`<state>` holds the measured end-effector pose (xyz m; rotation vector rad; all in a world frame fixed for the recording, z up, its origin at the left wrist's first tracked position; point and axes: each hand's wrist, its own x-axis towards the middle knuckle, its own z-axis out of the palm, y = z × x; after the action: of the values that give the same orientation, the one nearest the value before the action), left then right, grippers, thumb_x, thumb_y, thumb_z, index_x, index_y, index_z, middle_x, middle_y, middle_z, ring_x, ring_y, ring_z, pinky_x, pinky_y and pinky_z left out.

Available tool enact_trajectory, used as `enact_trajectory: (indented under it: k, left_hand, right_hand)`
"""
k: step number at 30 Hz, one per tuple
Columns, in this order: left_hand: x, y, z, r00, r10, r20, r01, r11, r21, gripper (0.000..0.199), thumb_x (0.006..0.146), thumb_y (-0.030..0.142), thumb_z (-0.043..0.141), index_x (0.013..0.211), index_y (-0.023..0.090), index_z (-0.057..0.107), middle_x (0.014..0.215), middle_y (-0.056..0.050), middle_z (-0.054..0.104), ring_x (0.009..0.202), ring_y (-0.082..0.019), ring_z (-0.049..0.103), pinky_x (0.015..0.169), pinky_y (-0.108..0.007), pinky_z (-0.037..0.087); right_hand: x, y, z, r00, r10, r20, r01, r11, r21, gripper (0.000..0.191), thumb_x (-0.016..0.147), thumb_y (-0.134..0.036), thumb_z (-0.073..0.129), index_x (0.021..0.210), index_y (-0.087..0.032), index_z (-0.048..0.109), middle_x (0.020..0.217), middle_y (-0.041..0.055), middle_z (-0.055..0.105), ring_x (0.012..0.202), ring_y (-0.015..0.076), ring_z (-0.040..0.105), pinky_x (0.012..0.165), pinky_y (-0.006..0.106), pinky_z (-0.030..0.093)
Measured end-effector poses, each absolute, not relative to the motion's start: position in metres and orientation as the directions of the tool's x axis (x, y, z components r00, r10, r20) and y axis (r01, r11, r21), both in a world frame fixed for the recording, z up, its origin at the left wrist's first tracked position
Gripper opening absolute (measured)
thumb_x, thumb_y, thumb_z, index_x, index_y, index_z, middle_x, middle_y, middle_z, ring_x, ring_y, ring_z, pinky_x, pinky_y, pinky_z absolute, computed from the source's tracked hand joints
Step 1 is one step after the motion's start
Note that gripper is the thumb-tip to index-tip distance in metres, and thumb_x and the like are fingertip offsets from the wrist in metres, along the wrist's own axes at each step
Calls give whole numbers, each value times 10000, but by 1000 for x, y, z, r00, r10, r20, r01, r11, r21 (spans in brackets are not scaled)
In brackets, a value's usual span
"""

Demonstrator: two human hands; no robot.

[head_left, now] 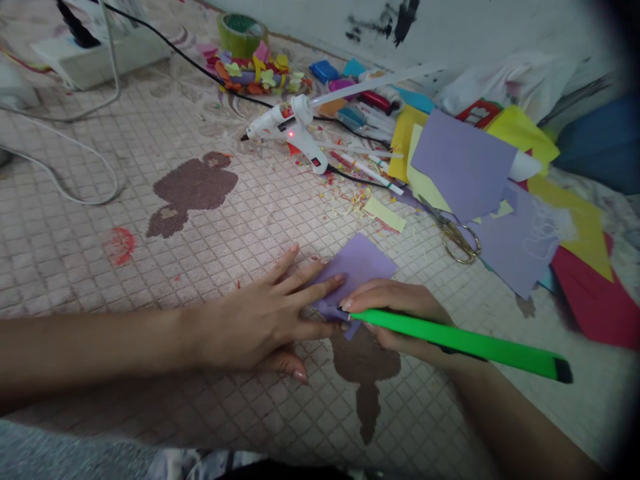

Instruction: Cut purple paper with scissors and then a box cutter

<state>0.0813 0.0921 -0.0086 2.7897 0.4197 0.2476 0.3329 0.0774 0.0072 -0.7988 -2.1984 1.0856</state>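
Observation:
My left hand [265, 313] lies flat with its fingers spread, the fingertips pressing on a small piece of purple paper [365, 263] on the table. My right hand [410, 310] is closed around a slim green utility knife [465, 333] with a black end, held at a slant. Its tip meets the lower edge of the purple paper, right by my left fingers. The fingers of both hands partly cover the paper, and the blade itself is hard to make out.
A white glue gun [295, 127] with a lit red light rests beyond the hands. Gold-handled scissors [457, 237] lie right, near coloured paper sheets [463, 163]. Paper scraps [350, 200], green tape [243, 35] and a power strip [100, 57] with cables are farther back.

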Motion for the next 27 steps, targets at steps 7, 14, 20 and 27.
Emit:
enact_trajectory:
  k: [7,14,20,27]
  left_hand:
    - [81,89,-10,930,343,132,290,-906,310,610,814,559,575,1360,326,434,1535,-103,202,1382,-420,184,1057,-677,139]
    - [82,88,-9,934,338,118,291,-908,301,630,811,584,560,1367,318,427,1518,-141,231,1364,-452,207,1033,-701,148]
    - [88,82,-13,919,374,125,321,-893,315,570,836,602,502,1326,312,470,1488,-155,282,1383,-431,165,1051,-686,138]
    - [80,95,-9,949,301,94,259,-913,315,592,845,569,519,1366,307,419,1532,-137,190,1398,-391,160,1075,-663,100]
  right_hand:
    - [334,78,8,-670,714,204,272,492,-827,208,864,-176,542,1049,-182,637,970,63,707,950,149,649,830,288,525]
    - [334,78,8,-665,715,213,271,497,-824,202,873,-191,530,1043,-189,640,957,60,711,939,147,653,817,282,530]
    - [335,78,8,-703,684,195,281,519,-807,235,844,-154,552,1064,-157,636,1004,75,700,971,143,643,844,264,517]
    - [333,79,9,-694,693,195,270,502,-822,228,841,-147,539,1043,-156,643,972,84,705,935,150,654,818,276,529]
